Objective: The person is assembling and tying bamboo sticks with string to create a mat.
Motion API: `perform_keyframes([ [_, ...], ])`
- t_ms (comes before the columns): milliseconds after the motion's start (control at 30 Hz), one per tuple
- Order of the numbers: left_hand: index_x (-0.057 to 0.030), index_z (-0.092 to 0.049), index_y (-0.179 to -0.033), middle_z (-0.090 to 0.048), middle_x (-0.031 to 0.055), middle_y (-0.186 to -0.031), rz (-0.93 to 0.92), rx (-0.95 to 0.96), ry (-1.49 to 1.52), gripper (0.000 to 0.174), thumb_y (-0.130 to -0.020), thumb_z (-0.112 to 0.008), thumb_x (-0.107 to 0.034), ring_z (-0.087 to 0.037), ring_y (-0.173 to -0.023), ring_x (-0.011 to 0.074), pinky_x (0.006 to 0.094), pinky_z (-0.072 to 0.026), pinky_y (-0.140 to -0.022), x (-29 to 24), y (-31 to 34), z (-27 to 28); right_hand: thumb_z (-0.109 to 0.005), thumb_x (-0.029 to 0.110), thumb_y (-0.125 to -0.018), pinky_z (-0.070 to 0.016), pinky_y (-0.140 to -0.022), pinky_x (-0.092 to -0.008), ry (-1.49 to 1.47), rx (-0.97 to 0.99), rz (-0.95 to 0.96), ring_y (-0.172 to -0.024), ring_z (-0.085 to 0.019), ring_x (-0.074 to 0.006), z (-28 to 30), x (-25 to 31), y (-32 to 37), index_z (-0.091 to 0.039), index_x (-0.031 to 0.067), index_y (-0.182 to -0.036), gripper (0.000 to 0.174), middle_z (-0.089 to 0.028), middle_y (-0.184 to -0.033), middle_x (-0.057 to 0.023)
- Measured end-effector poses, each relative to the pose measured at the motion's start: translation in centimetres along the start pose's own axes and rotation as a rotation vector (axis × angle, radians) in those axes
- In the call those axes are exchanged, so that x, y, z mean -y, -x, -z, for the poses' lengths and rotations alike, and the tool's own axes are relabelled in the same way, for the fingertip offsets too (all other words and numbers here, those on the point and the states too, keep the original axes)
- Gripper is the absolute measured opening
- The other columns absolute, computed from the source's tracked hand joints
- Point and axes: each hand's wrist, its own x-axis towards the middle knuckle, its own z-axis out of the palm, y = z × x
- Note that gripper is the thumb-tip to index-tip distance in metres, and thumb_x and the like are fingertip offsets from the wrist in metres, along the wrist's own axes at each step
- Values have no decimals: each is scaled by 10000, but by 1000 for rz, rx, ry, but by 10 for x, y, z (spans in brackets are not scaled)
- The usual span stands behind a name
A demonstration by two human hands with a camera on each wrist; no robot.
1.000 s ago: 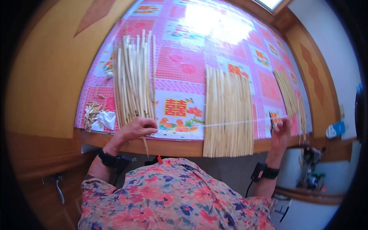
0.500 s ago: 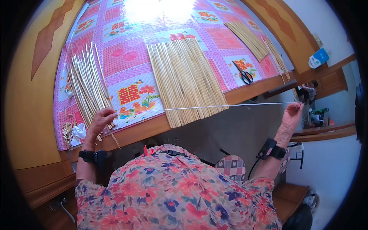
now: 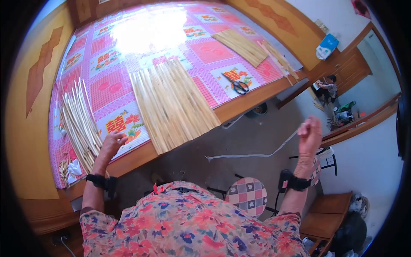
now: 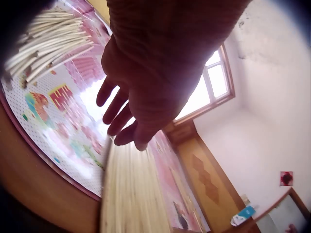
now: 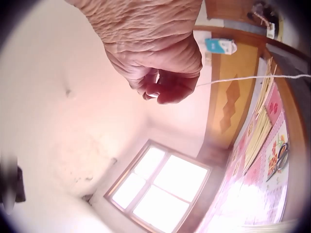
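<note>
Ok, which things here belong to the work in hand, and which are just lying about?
In use:
- white string, pinched in the right hand
- stick mat at the table edge
- loose sticks beside the left hand

Lying about:
- scissors
- far stick bundles
- offcuts pile
- blue box
</note>
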Motion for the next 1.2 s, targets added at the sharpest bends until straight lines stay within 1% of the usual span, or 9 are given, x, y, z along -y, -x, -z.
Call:
perform_keyframes([
  [100,-34,-582,-841,-552,99,-938,-254,-117,211,158,-708,-649,-85,-540,-886,237,329,-442,-710,-85,-21,0,-468,150,-873,-366,-390,-163,137,263,-23,-460,-453,-48,-64,-10,12,-528,48,-862,119,-537,-685,-33],
  [233,-71,-446,-1183,-505,61,-1107,-392,152,740,375,-814,-506,-46,-508,-1007,152,267,-414,-812,-195,-25,3,-487,142,-864,-356,-381,-160,81,575,-235,-441,-455,-48,-143,-38,38,-555,43,-865,121,-528,-629,-20],
  [333,-21,-436,-1190,-502,63,-1129,-441,126,1111,345,-850,-462,-75,-516,-974,154,262,-418,-796,-230,-23,5,-506,146,-855,-351,-380,-152,-66,632,-367,-439,-451,-38,-193,-56,55,-572,33,-860,132,-517,-623,-6],
  [633,-13,-532,-1083,-579,51,-939,-244,-69,1314,259,-827,-513,-47,-531,-816,97,228,-435,-680,-175,-41,18,-512,201,-860,-347,-353,-157,-275,719,-444,-411,-449,-42,-266,-89,63,-561,8,-810,205,-514,-622,-4],
  [733,-14,-558,-1025,-578,47,-921,-235,-1,1404,207,-824,-517,-38,-535,-812,104,236,-426,-712,-163,-45,32,-512,214,-862,-352,-359,-159,-307,746,-452,-422,-450,-36,-289,-99,65,-556,5,-820,217,-511,-623,-2],
  [933,-23,-566,-939,-547,77,-992,-222,-207,1326,126,-834,-500,-40,-529,-867,137,264,-408,-787,-119,-53,47,-500,227,-869,-387,-410,-154,-332,862,-460,-468,-484,-45,-330,-115,66,-550,7,-856,226,-522,-647,-4],
  [1000,-27,-565,-904,-541,92,-990,-284,-192,1547,106,-848,-480,-56,-536,-865,153,270,-424,-781,-111,-52,58,-506,213,-865,-393,-417,-157,-341,866,-501,-469,-487,-44,-341,-120,68,-557,6,-891,215,-528,-651,-6],
  [1067,-51,-557,-913,-583,101,-951,-195,-310,1468,108,-861,-471,-90,-560,-901,196,282,-466,-690,-100,-53,71,-517,193,-858,-395,-419,-158,-237,979,-471,-463,-484,-44,-347,-126,69,-567,7,-913,201,-534,-649,-8],
  [1200,-68,-528,-998,-597,56,-911,-250,-227,1717,154,-876,-455,-130,-580,-866,183,291,-486,-638,-40,-52,98,-574,165,-800,-384,-377,-183,24,1031,-448,-409,-459,-48,-333,-154,67,-596,9,-810,158,-539,-595,-7],
])
